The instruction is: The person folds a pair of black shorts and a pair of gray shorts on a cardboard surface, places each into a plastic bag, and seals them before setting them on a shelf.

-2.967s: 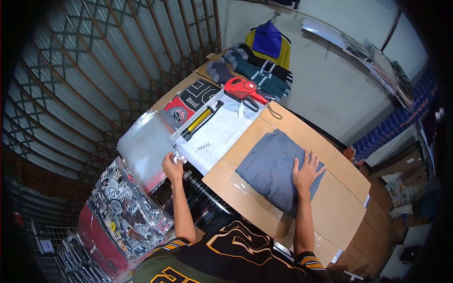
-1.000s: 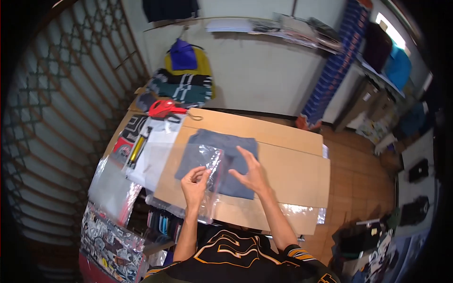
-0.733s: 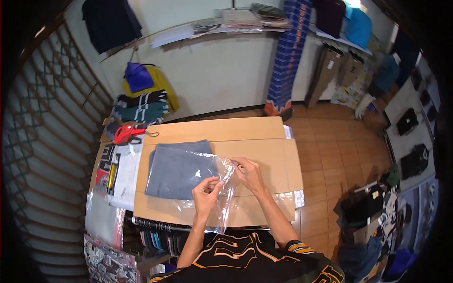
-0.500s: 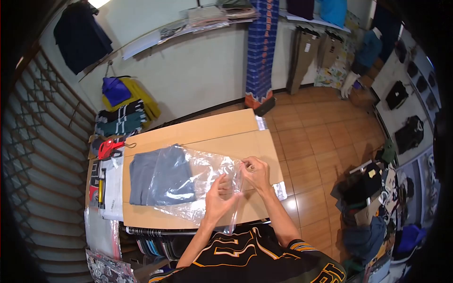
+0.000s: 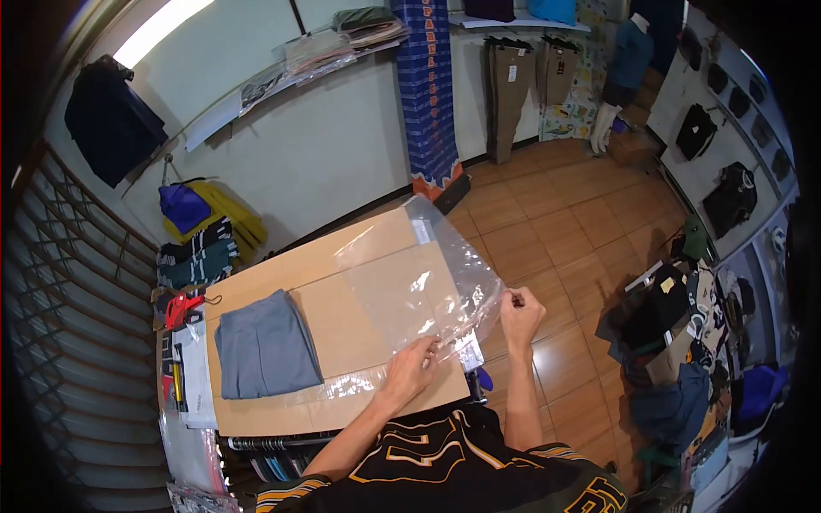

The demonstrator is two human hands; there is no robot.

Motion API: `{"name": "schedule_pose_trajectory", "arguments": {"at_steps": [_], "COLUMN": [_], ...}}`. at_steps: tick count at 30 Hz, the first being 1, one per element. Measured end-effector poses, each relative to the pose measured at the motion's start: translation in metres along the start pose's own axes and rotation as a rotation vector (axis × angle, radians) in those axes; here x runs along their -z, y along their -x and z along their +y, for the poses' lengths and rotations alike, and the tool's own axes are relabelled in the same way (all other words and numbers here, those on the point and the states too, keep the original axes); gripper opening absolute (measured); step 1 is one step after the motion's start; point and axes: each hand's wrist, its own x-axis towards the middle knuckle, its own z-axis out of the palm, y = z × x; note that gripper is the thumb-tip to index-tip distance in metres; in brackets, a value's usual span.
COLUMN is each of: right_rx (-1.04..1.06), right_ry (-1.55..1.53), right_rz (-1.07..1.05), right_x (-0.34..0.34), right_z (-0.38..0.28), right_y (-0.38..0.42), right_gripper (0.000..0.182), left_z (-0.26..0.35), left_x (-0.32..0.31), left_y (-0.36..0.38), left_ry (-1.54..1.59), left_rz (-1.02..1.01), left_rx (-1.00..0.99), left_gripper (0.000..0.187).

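Observation:
A clear plastic bag [image 5: 466, 269] is stretched out over the right part of the cardboard-topped table [image 5: 351, 295] and past its right edge. My right hand [image 5: 522, 318] is closed on the bag's corner, off the table's right side. My left hand [image 5: 413, 368] has its fingers curled at the bag's near edge, above the cardboard, and seems to pinch it. Left of both hands lies a folded grey garment [image 5: 265, 346], flat on the cardboard and apart from the bag.
A red tape dispenser [image 5: 181, 309], a yellow-and-black tool [image 5: 179, 376] and white paper [image 5: 198, 376] lie at the table's left end. Clothes hang on a rack [image 5: 274, 462] below the near edge. Piled garments [image 5: 667, 316] stand to the right, beyond the tiled floor [image 5: 564, 256].
The plastic bag has moved right, off the grey garment, and spread out. My right hand has moved right with its corner; my left hand has shifted slightly right. The view has shifted too.

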Motion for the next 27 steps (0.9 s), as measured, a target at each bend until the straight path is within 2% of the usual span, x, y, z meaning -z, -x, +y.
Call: {"name": "schedule_pose_trajectory", "arguments": {"at_steps": [4, 7, 11, 14, 16, 17, 18, 20, 24, 27], "right_rx": [-0.065, -0.172, -0.215, -0.296, -0.400, -0.449, -0.444, -0.511, -0.522, -0.436], "right_ry": [0.012, 0.186, 0.187, 0.097, -0.321, -0.398, -0.402, -0.387, -0.378, -0.298], "right_rz": [0.111, 0.129, 0.122, 0.099, -0.076, -0.144, -0.130, -0.254, -0.229, -0.178], "right_x": [0.030, 0.047, 0.039, 0.029, 0.020, 0.019, 0.018, 0.013, -0.003, -0.019], "right_z": [0.018, 0.027, 0.059, 0.067, 0.084, 0.086, 0.086, 0.084, 0.071, 0.064], "right_y": [0.000, 0.007, 0.022, 0.033, 0.041, 0.045, 0.047, 0.053, 0.061, 0.069], "right_gripper": [0.013, 0.015, 0.016, 0.023, 0.033, 0.032, 0.032, 0.037, 0.035, 0.033], "left_z": [-0.025, -0.028, -0.026, -0.042, -0.064, -0.070, -0.069, -0.067, -0.062, -0.056], "left_x": [0.010, 0.030, 0.038, 0.030, 0.023, 0.023, 0.024, 0.024, 0.031, 0.037], "left_y": [-0.034, -0.074, -0.136, -0.186, -0.223, -0.237, -0.247, -0.261, -0.281, -0.292], "left_ry": [-0.182, -0.249, -0.254, -0.242, -0.274, -0.306, -0.307, -0.281, -0.336, -0.402], "left_rz": [0.068, 0.102, 0.217, 0.269, 0.215, 0.166, 0.163, 0.073, 0.047, 0.016], "left_rx": [-0.104, -0.174, -0.195, -0.209, -0.209, -0.199, -0.214, -0.178, -0.192, -0.141], "left_gripper": [0.028, 0.024, 0.018, 0.018, 0.018, 0.019, 0.019, 0.021, 0.023, 0.024]}}
